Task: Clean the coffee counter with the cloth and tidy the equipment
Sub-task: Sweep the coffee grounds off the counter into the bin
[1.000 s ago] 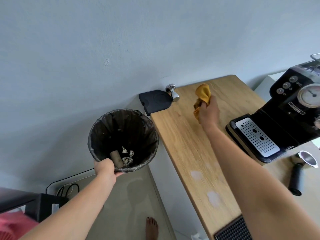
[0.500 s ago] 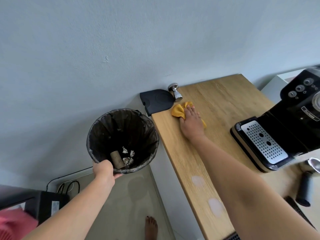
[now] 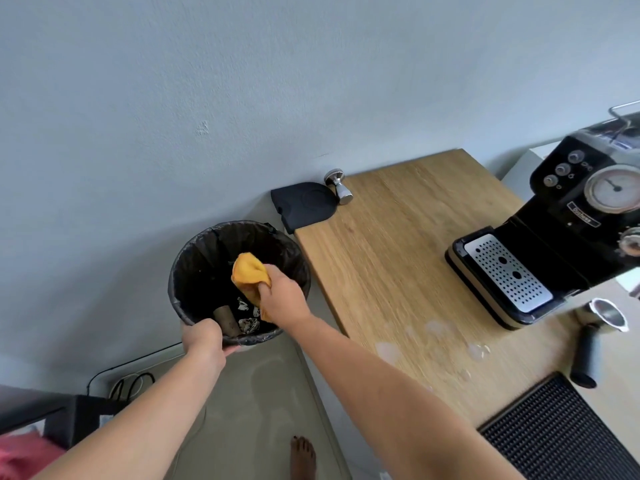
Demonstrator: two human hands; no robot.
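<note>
Fingers (image 3: 266, 289) clamping the cloth (image 3: 250, 274) have left the counter (image 3: 391, 258) (now over the bin (image 3: 194, 271)).

- A black box (image 3: 81, 415) stands on the floor, with cables (image 3: 133, 382) beside it.
- A pink fabric (image 3: 20, 457) lies at the lower left corner.
- A bare foot (image 3: 302, 457) is on the floor.

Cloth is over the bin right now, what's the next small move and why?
Probably bring the right hand and its yellow cloth back to the counter and wipe the pale smudges near the front edge. The left hand holds the bin just below that edge.
</note>
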